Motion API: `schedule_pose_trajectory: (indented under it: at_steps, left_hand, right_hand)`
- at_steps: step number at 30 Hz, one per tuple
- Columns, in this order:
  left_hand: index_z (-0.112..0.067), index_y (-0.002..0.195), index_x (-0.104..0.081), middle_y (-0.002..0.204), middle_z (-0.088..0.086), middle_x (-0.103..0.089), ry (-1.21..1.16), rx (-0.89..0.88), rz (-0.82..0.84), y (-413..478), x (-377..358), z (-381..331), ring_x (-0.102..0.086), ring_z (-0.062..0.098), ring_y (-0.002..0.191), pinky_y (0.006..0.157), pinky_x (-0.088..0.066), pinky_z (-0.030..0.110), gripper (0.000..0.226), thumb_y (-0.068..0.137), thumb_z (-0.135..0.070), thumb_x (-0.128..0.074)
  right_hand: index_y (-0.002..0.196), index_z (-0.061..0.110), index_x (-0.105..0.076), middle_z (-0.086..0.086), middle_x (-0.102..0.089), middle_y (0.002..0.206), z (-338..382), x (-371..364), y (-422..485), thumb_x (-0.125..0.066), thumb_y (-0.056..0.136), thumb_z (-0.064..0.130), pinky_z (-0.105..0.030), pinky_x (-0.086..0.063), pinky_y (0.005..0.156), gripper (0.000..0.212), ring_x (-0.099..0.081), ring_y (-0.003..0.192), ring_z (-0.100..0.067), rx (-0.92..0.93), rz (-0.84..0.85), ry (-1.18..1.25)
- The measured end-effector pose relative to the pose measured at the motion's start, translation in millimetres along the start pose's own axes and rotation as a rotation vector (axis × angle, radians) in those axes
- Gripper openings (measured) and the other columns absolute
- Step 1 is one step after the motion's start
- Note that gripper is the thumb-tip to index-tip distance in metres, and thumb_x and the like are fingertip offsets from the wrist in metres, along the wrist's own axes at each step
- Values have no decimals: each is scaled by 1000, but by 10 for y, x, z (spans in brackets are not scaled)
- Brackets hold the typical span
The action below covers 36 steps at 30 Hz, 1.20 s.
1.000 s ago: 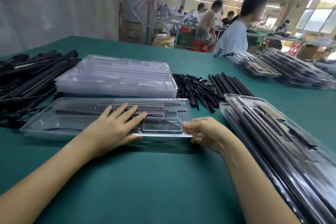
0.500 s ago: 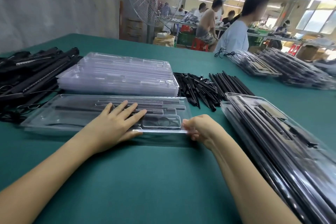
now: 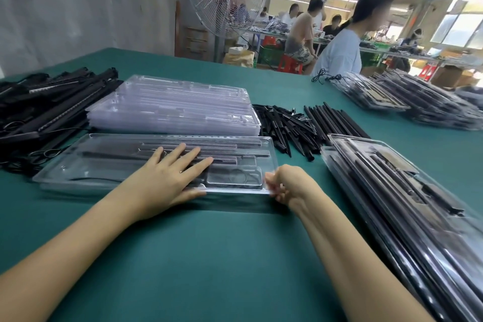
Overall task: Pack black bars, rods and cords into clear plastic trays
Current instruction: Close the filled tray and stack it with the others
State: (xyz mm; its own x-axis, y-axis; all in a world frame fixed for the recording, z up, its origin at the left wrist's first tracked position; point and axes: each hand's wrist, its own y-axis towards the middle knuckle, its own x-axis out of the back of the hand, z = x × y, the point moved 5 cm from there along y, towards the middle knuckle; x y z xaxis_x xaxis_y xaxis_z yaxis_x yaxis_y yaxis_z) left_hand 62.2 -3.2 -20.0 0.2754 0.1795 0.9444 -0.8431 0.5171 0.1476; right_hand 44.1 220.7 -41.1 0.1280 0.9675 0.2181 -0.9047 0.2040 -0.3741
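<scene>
Filled tray (image 3: 78, 165): thin, clear, likely light, flexible and slippery; left hand (image 3: 167, 178) presses flat, fingers spread; right hand (image 3: 288, 185) pinches its near corner; rim grip advised

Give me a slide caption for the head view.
Left hand flat on a clear tray, right hand gripping its right end, black rods beyond.

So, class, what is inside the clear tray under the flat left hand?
Long black bars lie in its slots and a coiled cord in the small end compartment. The left hand covers the middle of the clear tray.
</scene>
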Motion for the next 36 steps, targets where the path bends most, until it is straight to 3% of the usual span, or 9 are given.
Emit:
schedule_pose_trajectory:
  at_steps: [3,6,9,11,14,17,21,28,36]
  left_hand:
    - [-17,139,-45,136,16,-51,-22,-4,54,1,-62,5,-50,39,123,90,-46,57,86,90,-62,9]
    - [-36,145,7,158,1,-5,-69,12,55,13,-146,72,-2,26,146,116,-11,47,85,72,-78,17]
    - [-14,134,-52,136,14,-50,-225,-10,-231,-14,140,-50,-38,30,133,108,-34,44,74,84,-67,-38]
    - [-13,90,-67,89,1,-64,-609,8,-492,-71,393,-232,-56,13,92,83,-45,22,42,83,-51,-50]
    - [-10,76,-62,57,0,-62,-1563,295,-6,1,278,-817,-59,12,57,48,-47,23,37,95,-38,-48]
    - [-1,103,-53,75,19,-67,-2125,566,460,57,103,-1374,-67,25,60,44,-54,29,37,98,-36,-43]
    - [-13,121,-45,103,32,-62,-2566,850,169,296,46,-1404,-66,30,82,62,-58,27,35,93,-31,-56]
    - [1,89,-55,62,10,-61,-2561,1086,-181,467,77,-1375,-64,21,47,46,-55,24,18,84,-10,-68]
    - [-5,72,-54,49,5,-54,-2462,1271,-247,559,101,-1479,-45,6,28,35,-37,13,16,80,-11,-66]
  right_hand:
    - [66,8,-49,-5,-43,51,-15,-2,1,-48,84,-4,-23,-25,48,21,-33,46,-14,-13,-21,28]
    - [64,9,-49,-4,-44,52,-51,9,-6,-50,84,-2,-23,-25,48,23,-33,46,-15,-9,-24,53]
    - [65,10,-53,-3,-48,59,-79,22,-18,-54,85,1,-21,-28,44,22,-36,46,-13,7,15,141]
    - [64,10,-54,-2,-50,60,-81,32,-24,-56,85,1,-17,-28,39,23,-38,41,-9,10,57,228]
    - [65,9,-53,-3,-47,59,-71,28,-24,-55,84,0,-17,-24,38,21,-35,38,-7,9,92,258]
    - [67,10,-55,-2,-50,59,-47,15,-27,-55,82,-1,-16,-24,37,18,-36,38,-6,6,116,290]
    - [66,10,-57,0,-47,62,-6,71,-57,-57,80,-3,-17,-32,45,20,-42,54,-8,38,124,309]
    - [64,6,-53,2,-42,44,87,122,-111,-54,82,-8,-18,-30,45,23,-35,47,-8,165,93,337]
    - [57,6,-53,-4,-50,46,20,158,-125,-58,78,-4,-16,-32,34,25,-43,37,-12,98,76,326]
